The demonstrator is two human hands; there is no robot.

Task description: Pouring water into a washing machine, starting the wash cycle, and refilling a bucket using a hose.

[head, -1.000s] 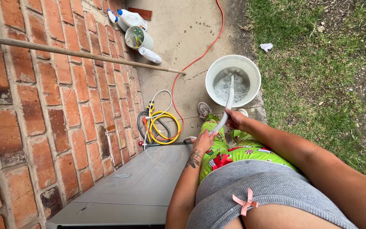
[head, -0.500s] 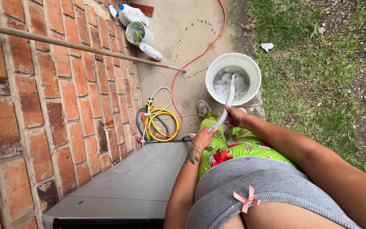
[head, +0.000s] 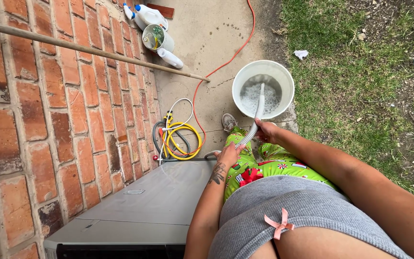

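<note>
While both fists, left hand (head: 229,153) and right hand (head: 266,130), clamp hose (head: 255,120): nozzle over bucket (head: 286,79) rim.

At left we see a brick wall (head: 49,120), a long pole (head: 92,50) leaning across it, yellow coiled hoses (head: 180,139) at centre, and white jugs (head: 149,17) at top.

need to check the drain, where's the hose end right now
In the head view, the hose end dips into the white bucket of foamy water, upper right, held by both hands near the grass.
</note>
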